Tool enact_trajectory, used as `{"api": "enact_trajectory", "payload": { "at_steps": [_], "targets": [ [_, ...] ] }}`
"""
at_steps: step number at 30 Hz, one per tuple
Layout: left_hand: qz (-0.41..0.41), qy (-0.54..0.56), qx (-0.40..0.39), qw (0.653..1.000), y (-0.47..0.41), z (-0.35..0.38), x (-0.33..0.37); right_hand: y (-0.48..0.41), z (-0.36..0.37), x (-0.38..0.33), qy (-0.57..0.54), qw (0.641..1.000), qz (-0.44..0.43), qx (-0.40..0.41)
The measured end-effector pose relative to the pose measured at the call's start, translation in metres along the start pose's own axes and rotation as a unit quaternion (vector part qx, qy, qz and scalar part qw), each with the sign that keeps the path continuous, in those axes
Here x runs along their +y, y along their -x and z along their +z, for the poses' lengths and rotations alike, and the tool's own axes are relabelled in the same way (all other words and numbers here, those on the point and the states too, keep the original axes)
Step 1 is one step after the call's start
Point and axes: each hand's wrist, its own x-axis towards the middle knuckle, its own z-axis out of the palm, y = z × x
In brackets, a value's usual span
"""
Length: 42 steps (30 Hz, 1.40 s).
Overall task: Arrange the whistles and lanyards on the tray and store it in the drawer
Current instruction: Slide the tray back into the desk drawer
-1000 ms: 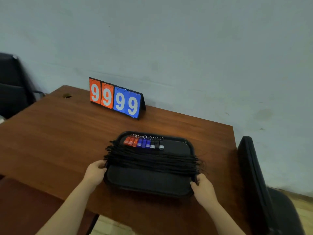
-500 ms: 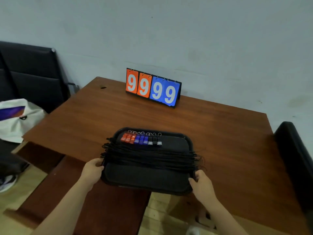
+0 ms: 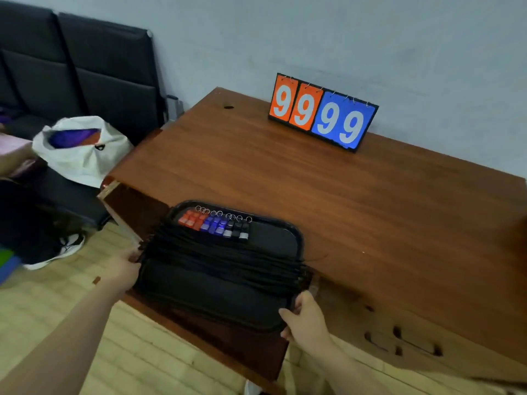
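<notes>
The tray (image 3: 298, 238), black with a raised rim, is held at its two short ends near the front left corner of the brown surface (image 3: 370, 209). Its far end lies over the surface, while its near part hangs out past the front edge above a lower reddish-brown panel (image 3: 228, 346); whether that panel is the drawer I cannot tell. The left hand (image 3: 125, 269) grips the left end. The right hand (image 3: 305, 317) grips the near right corner, with its thumb on the rim.

On the tray a row of whistles (image 3: 214, 225), red, then blue, then black, lies along the far side, metal rings pointing away. A thick bundle of black lanyards (image 3: 222, 258) stretches across the middle from end to end.

A second ago the tray rested wholly on the surface, close to its front edge. Half a second ago it was already drawn partly over that edge. Now it sits further left and further out, and both hands keep the same grips. The view has swung left as well: black seats (image 3: 85, 67) and a white bag (image 3: 82, 155) show beside the surface, and the orange and blue scoreboard (image 3: 322, 112) reading 9999 stands by the wall.
</notes>
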Motion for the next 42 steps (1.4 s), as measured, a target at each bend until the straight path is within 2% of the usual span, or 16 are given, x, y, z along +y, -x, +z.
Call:
{"api": "enact_trajectory", "payload": {
  "at_steps": [5,10,19,27,42],
  "targets": [
    [-0.026,-0.015,0.013,0.999,-0.016,-0.015,-0.047,0.014,0.049,0.014,-0.032,0.998,0.035,-0.042],
    [-0.022,-0.055,0.021,0.998,-0.025,-0.013,-0.075,0.021,0.075,0.036,-0.040,0.997,0.036,-0.046],
    [0.006,-0.131,-0.001,0.991,-0.045,0.019,-0.062,-0.009,0.077,0.058,-0.040,0.996,0.072,-0.016],
    [0.034,-0.176,-0.023,0.983,-0.069,0.050,-0.045,-0.037,0.081,0.075,-0.039,0.996,0.064,0.044],
    [-0.023,-0.042,0.047,0.998,-0.070,0.070,-0.040,-0.069,0.085,0.086,-0.002,0.998,0.045,0.054]
  ]
}}
